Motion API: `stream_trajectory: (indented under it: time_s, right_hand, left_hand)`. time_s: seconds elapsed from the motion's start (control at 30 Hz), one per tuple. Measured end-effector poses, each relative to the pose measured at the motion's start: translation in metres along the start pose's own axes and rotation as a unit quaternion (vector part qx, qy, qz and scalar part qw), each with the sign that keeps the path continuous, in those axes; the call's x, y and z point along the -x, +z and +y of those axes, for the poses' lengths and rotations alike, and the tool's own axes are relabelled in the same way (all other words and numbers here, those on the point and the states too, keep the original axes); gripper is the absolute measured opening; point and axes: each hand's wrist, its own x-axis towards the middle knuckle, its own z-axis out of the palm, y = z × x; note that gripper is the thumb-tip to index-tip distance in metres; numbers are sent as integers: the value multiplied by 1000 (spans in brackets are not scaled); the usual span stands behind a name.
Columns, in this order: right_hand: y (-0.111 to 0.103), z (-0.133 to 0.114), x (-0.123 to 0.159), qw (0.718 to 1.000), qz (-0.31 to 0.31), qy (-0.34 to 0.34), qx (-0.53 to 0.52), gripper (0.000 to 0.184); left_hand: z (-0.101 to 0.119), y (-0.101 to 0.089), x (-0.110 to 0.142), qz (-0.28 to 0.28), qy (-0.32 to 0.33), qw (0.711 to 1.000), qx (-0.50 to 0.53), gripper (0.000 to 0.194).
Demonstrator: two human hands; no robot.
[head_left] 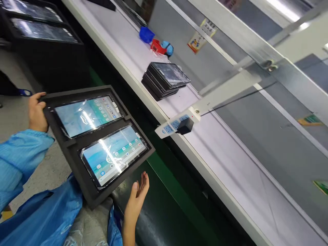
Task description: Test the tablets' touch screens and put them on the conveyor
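My left hand (38, 112) grips the far left corner of a black foam tray (74, 145), thumb on top. Two tablets lie in its recesses: an upper tablet (88, 114) and a lower tablet (114, 155). Both screens are lit with app icons, and clear film covers them. The tray is held tilted above my lap. Just off its near right edge is my right hand (138, 196), fingers raised and thumb apart, with nothing in it and a gap to the tray.
A stack of black tablets (166, 78) stands on the white bench (225, 147), near a power strip (176, 123) with a black plug. Blue and red holders (158, 46) sit farther back. More tablets lie in a black foam stack (51, 61). A green conveyor belt (169, 184) runs alongside.
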Motion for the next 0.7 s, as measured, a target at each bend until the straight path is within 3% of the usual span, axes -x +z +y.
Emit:
stream_trajectory:
  time_s: [0.1,0.2,0.27,0.4,0.5,0.6,0.7]
  right_hand:
    - [2,11,-5,995,-93,28,-30,75]
    - [7,16,-7,986,-160,32,-12,80]
    - [10,22,-9,984,-173,25,22,79]
    - [10,36,-14,981,-183,-13,59,75]
    - [8,37,-16,978,-196,-30,71,75]
    - [3,34,-19,972,-213,-30,90,77]
    - [-4,34,-23,970,-221,-41,91,82]
  left_hand:
    - [-4,1,12,0,-11,1000,13,47]
    - [-5,2,52,-7,-43,999,22,71]
    - [-4,3,102,-23,-67,997,29,76]
    - [-7,8,235,-56,-117,991,42,71]
    - [-10,13,310,-138,-136,979,57,69]
    - [-8,15,334,-196,-126,971,54,73]
    - [0,15,331,-182,-128,973,65,69]
